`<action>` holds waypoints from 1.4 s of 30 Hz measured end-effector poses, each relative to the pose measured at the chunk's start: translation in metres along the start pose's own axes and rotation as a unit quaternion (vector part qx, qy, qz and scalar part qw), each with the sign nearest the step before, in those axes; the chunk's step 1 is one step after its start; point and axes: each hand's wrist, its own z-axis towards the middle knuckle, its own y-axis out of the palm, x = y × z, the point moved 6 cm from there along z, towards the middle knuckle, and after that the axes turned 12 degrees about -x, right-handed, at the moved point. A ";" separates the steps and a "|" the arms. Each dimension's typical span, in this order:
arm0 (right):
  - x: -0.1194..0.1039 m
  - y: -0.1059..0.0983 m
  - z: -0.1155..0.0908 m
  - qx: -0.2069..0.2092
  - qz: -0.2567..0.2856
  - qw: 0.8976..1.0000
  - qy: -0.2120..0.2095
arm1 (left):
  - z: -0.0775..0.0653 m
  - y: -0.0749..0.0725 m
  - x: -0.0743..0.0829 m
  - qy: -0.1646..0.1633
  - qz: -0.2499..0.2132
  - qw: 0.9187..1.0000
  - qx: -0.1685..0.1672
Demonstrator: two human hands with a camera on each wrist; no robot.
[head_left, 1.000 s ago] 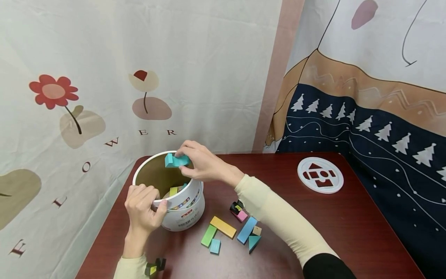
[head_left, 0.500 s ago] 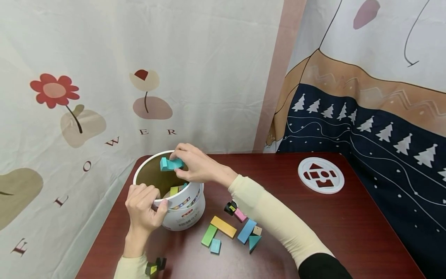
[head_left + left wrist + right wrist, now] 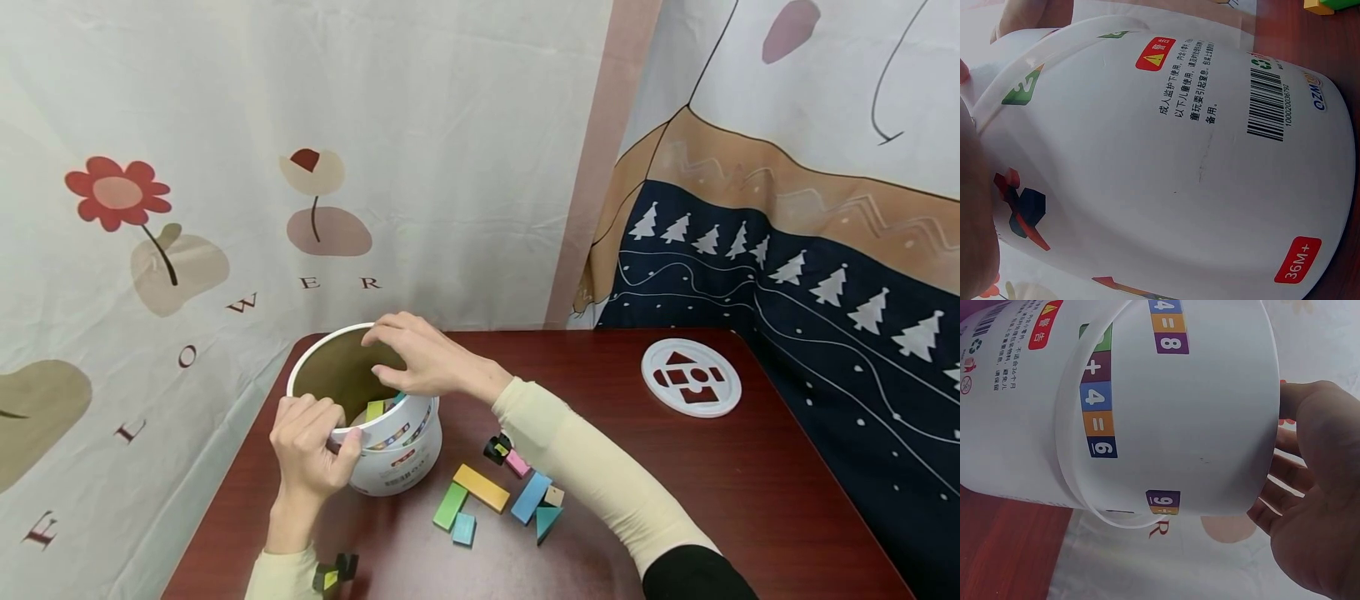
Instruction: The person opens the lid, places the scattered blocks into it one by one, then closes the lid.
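Note:
A white bucket (image 3: 397,467) stands tilted in appearance at the table's back left, with printed labels on its side. My left hand (image 3: 307,437) grips its near-left rim, thumb outside. Over the far-right rim hovers my right hand (image 3: 423,358), fingers loosely bent and parted, with nothing visible between them. Inside the bucket a yellow block (image 3: 374,410) and part of a teal one (image 3: 397,401) show; the rest of the inside is hidden. In the right wrist view, the right hand (image 3: 1319,481) is at the bucket's mouth, its fingertips partly behind the wall.
Right of the bucket lie a yellow-orange block (image 3: 481,488), a green block (image 3: 450,507), a light-blue block (image 3: 463,529), a blue block (image 3: 532,497), a teal triangle (image 3: 547,522), a small tan block (image 3: 553,496) and a pink block (image 3: 517,463). A white lid (image 3: 691,403) with shaped holes lies farther right.
My right hand moved slightly left over the bucket, then let go of the teal block, which is out of sight now. The left hand keeps its grip on the rim.

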 end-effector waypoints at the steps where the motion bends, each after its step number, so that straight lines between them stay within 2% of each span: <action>1: 0.000 0.000 0.000 -0.001 -0.001 1.000 0.000 | 0.000 0.000 0.000 0.000 0.000 1.000 0.000; 12: -0.001 0.002 -0.006 -0.004 -0.012 1.000 -0.013 | -0.002 0.000 -0.002 -0.002 0.003 1.000 -0.006; 21: 0.007 -0.002 -0.027 0.024 -0.006 1.000 -0.016 | -0.002 0.000 -0.001 -0.003 0.003 1.000 -0.005; 30: 0.020 -0.003 -0.063 0.050 0.007 0.999 -0.014 | -0.004 0.001 -0.003 -0.003 0.000 1.000 -0.002; 35: 0.029 0.001 -0.090 0.064 0.019 0.998 0.009 | -0.007 0.001 -0.006 -0.005 0.001 1.000 0.000; 42: 0.045 0.015 -0.129 0.064 0.017 0.997 0.039 | -0.003 0.000 -0.003 -0.007 0.000 1.000 0.000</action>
